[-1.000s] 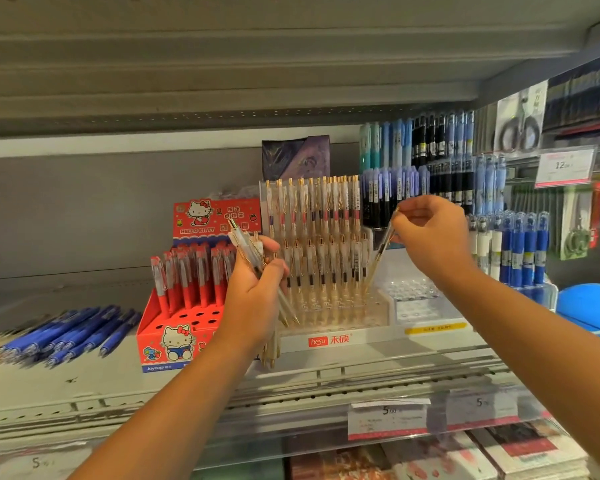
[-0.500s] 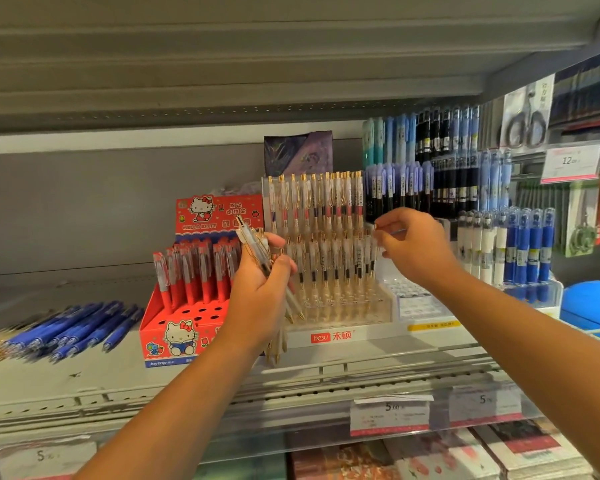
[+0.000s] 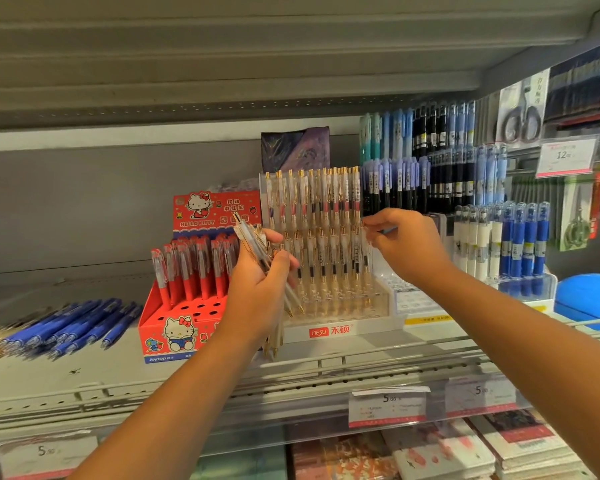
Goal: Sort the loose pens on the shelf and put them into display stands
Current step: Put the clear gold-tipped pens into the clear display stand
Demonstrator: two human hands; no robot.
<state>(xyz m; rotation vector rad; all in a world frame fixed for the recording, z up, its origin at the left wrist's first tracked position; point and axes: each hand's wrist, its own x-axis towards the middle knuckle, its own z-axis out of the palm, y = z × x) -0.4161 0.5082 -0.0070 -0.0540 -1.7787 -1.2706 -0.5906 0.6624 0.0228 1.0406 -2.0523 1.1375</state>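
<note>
Left grip (image 3: 257, 285) clutches spare clear pens (image 3: 248, 233), right grip (image 3: 407, 247) pinches a pen (image 3: 367, 261) at the near-full stand (image 3: 329, 329); blue pens (image 3: 66, 327) lie loose.

Soft, fairly dim, even light; shadows are faint, and the upper shelf (image 3: 257, 46) underside is grey with shade. Wide-angle bending curves the lower shelf (image 3: 84, 375) toward the right edge. Blue pens (image 3: 66, 327) at its left end and price tags (image 3: 388, 407) look smeared.
</note>
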